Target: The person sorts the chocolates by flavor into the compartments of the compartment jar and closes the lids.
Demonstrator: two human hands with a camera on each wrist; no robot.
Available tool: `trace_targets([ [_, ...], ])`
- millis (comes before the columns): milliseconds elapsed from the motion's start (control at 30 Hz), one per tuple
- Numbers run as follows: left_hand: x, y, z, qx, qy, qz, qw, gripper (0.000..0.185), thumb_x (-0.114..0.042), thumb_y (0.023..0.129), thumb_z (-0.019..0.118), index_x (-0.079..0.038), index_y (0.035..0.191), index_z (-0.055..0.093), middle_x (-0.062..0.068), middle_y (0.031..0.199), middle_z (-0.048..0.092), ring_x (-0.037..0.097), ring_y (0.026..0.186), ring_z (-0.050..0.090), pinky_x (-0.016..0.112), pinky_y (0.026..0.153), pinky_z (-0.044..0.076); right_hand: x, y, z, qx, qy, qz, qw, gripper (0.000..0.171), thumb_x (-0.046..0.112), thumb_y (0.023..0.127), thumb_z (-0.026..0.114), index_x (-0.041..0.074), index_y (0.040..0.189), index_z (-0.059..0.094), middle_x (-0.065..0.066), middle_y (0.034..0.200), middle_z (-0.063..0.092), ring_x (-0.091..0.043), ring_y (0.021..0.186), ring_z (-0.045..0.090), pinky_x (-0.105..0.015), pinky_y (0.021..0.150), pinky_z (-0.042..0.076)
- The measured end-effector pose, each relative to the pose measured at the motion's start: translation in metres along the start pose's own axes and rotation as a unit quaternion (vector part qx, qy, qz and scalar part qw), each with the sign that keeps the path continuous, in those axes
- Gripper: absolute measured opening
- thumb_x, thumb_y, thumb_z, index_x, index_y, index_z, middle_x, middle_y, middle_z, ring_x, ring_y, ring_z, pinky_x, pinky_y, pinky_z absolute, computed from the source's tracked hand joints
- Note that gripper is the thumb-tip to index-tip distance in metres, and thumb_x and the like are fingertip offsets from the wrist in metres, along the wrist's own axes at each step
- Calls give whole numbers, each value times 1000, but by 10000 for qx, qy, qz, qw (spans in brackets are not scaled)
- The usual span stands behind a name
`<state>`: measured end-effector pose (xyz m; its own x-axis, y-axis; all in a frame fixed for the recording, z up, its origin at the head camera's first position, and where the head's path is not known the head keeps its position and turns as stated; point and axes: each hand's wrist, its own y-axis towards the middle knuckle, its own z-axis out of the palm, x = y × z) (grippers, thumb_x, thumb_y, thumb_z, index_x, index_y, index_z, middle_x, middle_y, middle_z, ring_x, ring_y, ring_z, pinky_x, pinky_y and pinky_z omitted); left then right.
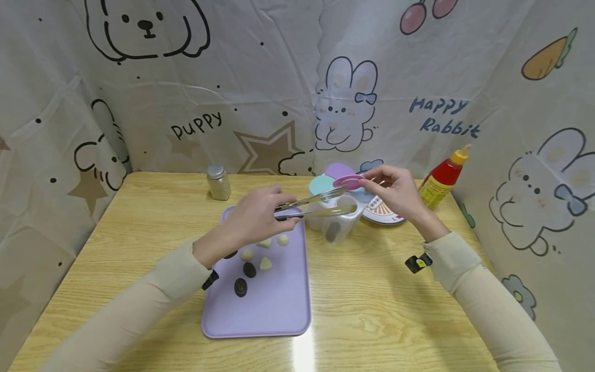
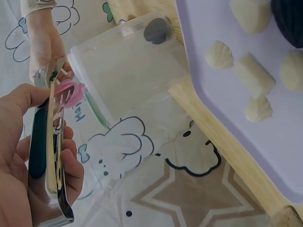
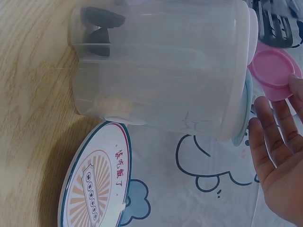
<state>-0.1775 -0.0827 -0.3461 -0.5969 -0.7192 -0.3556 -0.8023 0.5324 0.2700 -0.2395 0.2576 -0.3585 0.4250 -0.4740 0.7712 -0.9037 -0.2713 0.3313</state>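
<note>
My left hand (image 1: 260,217) grips metal tongs (image 1: 321,198) with dark handle inserts. Their tips reach over a clear container (image 3: 165,71) topped by purple, teal and blue lids. With my right hand (image 1: 395,191) I pinch the edge of a pink lid (image 1: 346,181), raised at the container's top beside the tong tips. Dark pieces (image 3: 102,40) lie at the bottom inside the container. To its left, a lilac tray (image 1: 279,310) holds dark oval pieces (image 1: 240,287) and several cream shell-like pieces (image 1: 265,263). Part of the tray is hidden by my left hand.
Behind the tray stands a small silver-capped jar (image 1: 218,183). A patterned plate (image 1: 383,214) is to the right of the container, with a red bottle (image 1: 439,181) with a yellow cap farther right. A printed cloth (image 1: 260,77) hangs behind the wooden table (image 1: 372,310).
</note>
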Motion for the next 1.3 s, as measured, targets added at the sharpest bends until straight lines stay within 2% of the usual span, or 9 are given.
trace_targets([
  [200,11,-32,-13,-42,145,-258,9996,40,-32,87,82,-13,122,78,4,97,69,11,68,53,26,58,42,0,0,1,-26,-79,-36,10000,14,12,96,78,2,105,77,20,89,71,-7,73,62,-18,64,50],
  [500,50,-89,-25,-163,584,-678,9959,39,-33,85,85,-14,118,79,1,94,68,9,67,49,25,58,39,0,-1,0,-22,-163,65,9998,15,14,96,78,2,104,76,19,88,70,-8,75,62,-18,65,51],
  [667,69,-116,-32,-69,793,-839,9933,39,-35,84,85,-14,116,80,0,92,67,8,68,49,24,58,38,0,0,0,-30,-132,52,9999,14,13,96,78,2,105,77,18,87,70,-8,74,61,-18,65,50],
  [800,80,-133,-36,56,993,-1016,9898,39,-36,84,84,-13,116,79,0,92,67,8,67,49,24,57,38,0,-1,0,-25,-117,95,9999,15,14,96,77,2,105,76,18,88,70,-8,75,61,-18,65,50],
  [1000,93,-157,-34,-86,1193,-1016,9876,35,-35,83,84,-15,111,80,-3,89,67,5,64,46,24,53,36,-1,-1,0,-25,-123,85,9999,15,14,97,77,2,106,76,17,88,70,-9,76,61,-18,66,51],
  [1300,105,-185,-28,38,1335,-1237,9833,34,-36,82,84,-18,111,81,-8,88,65,1,61,41,23,51,33,-1,-1,-1,-23,-145,47,9999,15,14,96,77,2,104,76,20,88,70,-9,76,62,-18,66,51],
])
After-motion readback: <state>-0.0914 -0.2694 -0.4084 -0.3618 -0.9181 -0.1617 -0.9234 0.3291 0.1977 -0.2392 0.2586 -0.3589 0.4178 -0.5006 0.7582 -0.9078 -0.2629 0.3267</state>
